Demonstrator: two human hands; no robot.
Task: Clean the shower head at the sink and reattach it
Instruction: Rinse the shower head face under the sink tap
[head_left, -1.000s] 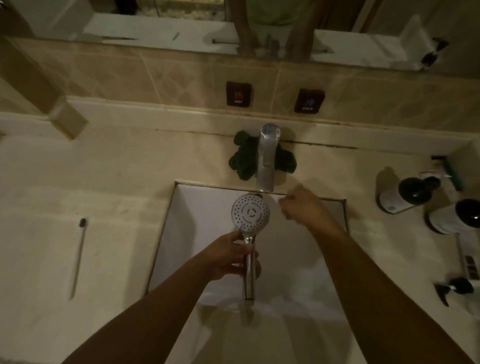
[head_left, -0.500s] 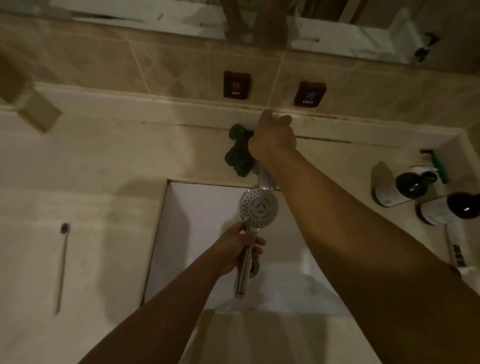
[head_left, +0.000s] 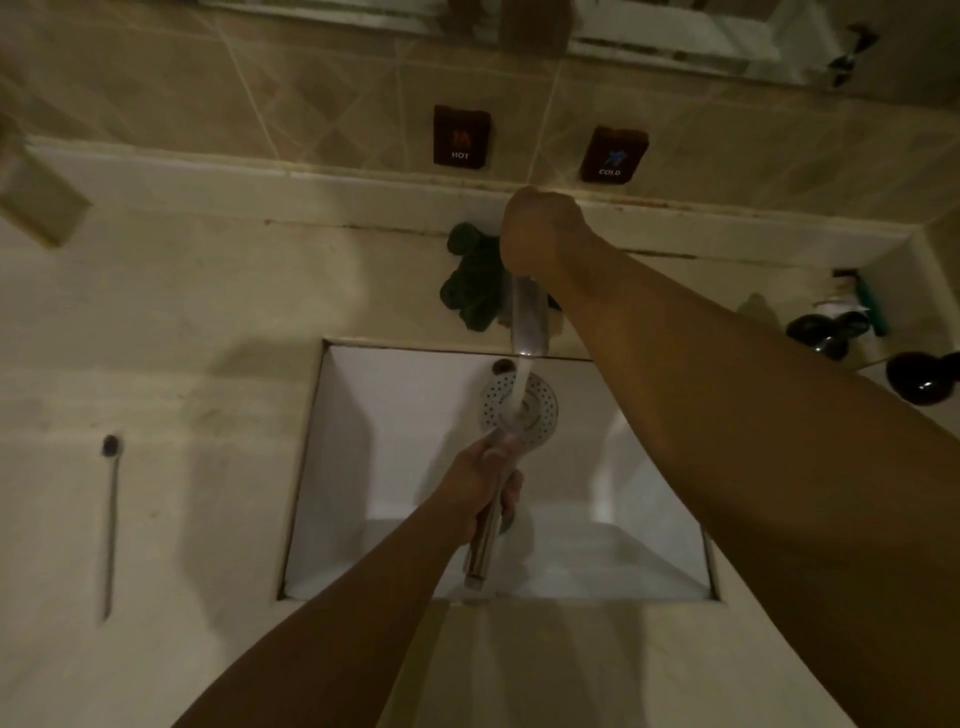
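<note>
Fingers (head_left: 511, 487) of the left hand (head_left: 480, 475) wrap the shower head (head_left: 543, 410) handle; right hand (head_left: 537, 234) seemingly grips the tap (head_left: 529, 322). Stronger flow could splash the counter (head_left: 182, 364).

both arms are bare, uncovered skin running from each hand to the frame's edge. the left forearm (head_left: 337, 613) looks slim and smooth, ending in a left hand (head_left: 480, 480) whose knuckles and thumb show. the right forearm (head_left: 753, 415) looks far broader, being nearer the camera, and the right hand (head_left: 540, 231) shows only its back, with faint tendon ridges visible in the dim, warm light.
</note>
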